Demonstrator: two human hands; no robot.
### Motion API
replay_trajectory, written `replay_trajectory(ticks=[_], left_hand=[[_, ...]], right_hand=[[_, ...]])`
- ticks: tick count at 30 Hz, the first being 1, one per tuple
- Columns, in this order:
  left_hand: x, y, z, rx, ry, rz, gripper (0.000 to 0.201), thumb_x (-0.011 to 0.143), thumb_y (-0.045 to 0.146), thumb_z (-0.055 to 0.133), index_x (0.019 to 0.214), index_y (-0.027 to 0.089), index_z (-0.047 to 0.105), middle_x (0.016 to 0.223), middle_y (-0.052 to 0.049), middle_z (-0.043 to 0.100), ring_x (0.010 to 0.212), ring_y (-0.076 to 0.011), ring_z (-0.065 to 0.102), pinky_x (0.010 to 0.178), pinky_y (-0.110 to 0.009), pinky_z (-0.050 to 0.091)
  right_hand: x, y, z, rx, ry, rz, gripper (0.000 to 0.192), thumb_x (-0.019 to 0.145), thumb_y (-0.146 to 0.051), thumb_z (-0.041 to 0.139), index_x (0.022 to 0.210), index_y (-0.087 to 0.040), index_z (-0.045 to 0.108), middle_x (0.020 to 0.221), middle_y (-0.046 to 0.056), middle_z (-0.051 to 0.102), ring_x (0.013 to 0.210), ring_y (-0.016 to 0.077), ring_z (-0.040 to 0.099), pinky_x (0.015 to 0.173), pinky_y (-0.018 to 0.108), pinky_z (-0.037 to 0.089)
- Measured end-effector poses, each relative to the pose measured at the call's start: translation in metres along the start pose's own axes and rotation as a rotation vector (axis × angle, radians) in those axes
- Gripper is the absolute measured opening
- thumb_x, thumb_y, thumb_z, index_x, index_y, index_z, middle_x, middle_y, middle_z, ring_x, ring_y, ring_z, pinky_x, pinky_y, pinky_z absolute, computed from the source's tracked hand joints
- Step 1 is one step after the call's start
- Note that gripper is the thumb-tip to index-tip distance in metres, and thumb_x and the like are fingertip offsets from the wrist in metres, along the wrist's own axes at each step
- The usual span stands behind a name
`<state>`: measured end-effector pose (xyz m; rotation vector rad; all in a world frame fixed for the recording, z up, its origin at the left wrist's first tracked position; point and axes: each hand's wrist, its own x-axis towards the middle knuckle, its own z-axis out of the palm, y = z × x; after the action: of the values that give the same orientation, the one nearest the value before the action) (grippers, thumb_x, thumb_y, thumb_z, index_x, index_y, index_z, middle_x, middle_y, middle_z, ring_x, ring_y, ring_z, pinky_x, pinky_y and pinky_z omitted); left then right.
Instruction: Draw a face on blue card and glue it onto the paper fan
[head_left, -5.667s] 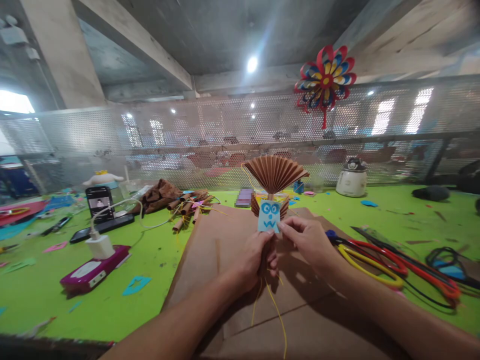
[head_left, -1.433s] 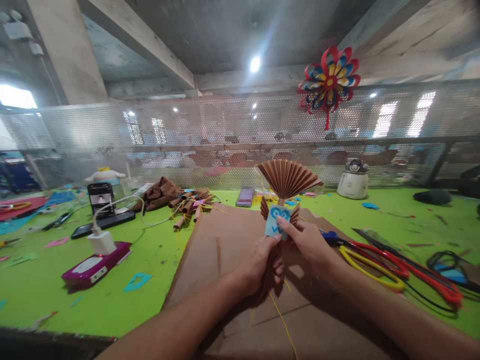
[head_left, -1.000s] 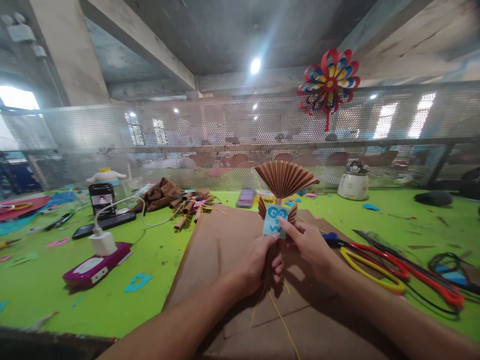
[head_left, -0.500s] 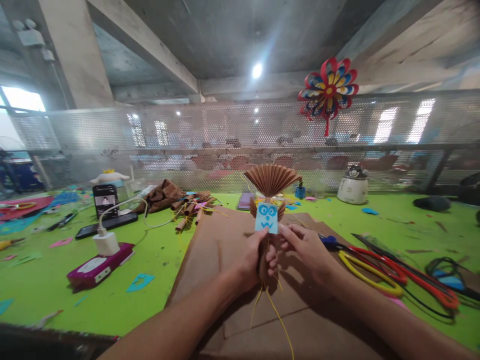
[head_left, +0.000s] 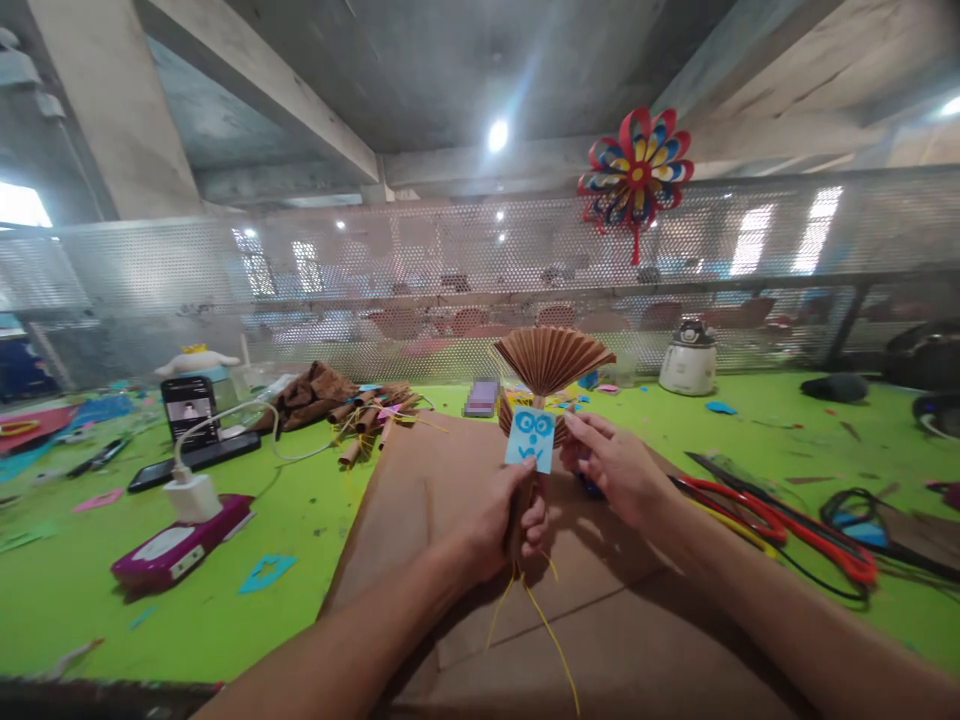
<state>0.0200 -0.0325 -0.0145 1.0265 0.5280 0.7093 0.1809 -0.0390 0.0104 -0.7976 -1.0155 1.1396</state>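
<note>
My left hand [head_left: 504,515] is closed around the lower body of a brown paper figure, its thumb pressed on the bottom of a light blue paper face [head_left: 532,428]. A pleated brown fan [head_left: 555,358] spreads from the figure's top, and smaller pleated pieces stick out behind the face. Yellow strings [head_left: 551,635] dangle below my left hand. At the face's right side, my right hand [head_left: 619,465] pinches the small pleated piece there, which its fingers mostly cover. Brown paper sheets [head_left: 427,630] lie under both hands.
Scissors with red handles [head_left: 814,540] lie to the right. Brown paper rolls [head_left: 367,425] are heaped back left. A purple power strip [head_left: 180,548] and a propped phone [head_left: 187,408] stand left. Behind runs a perforated metal screen [head_left: 420,250] with a paper flower [head_left: 639,175] in front.
My right hand has moved up along the face's right edge to the small pleated piece. The figure leans slightly more to the right. The whole view has shifted a little.
</note>
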Motion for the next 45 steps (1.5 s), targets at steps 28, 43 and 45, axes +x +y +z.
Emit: replay_trajectory(ticks=[28, 43, 45], left_hand=[[0.001, 0.01, -0.005, -0.073, -0.031, 0.054, 0.036, 0.09, 0.049, 0.04, 0.075, 0.018, 0.051, 0.043, 0.007, 0.034, 0.036, -0.0075, 0.028, 0.031, -0.014, 0.022], [0.003, 0.007, -0.014, 0.023, 0.112, 0.122, 0.039, 0.078, 0.058, 0.054, 0.075, 0.019, 0.05, 0.044, 0.009, 0.039, 0.038, -0.0086, 0.038, 0.039, -0.018, 0.031], [0.004, 0.006, -0.014, 0.028, 0.126, 0.13, 0.04, 0.077, 0.059, 0.054, 0.076, 0.019, 0.05, 0.044, 0.008, 0.04, 0.039, -0.0088, 0.04, 0.041, -0.018, 0.034]], right_hand=[[-0.022, 0.015, 0.012, -0.219, -0.043, -0.003, 0.022, 0.066, -0.036, 0.073, 0.065, -0.014, 0.066, 0.06, 0.001, 0.059, 0.057, 0.0123, 0.049, 0.06, 0.029, 0.039], [-0.009, 0.013, -0.003, -0.338, 0.096, -0.096, 0.042, 0.06, -0.048, 0.077, 0.084, -0.015, 0.067, 0.074, 0.004, 0.066, 0.067, 0.0174, 0.059, 0.069, 0.034, 0.047], [-0.01, 0.014, -0.001, -0.367, 0.074, -0.105, 0.039, 0.06, -0.05, 0.077, 0.076, -0.015, 0.067, 0.069, 0.004, 0.065, 0.064, 0.0174, 0.058, 0.066, 0.033, 0.046]])
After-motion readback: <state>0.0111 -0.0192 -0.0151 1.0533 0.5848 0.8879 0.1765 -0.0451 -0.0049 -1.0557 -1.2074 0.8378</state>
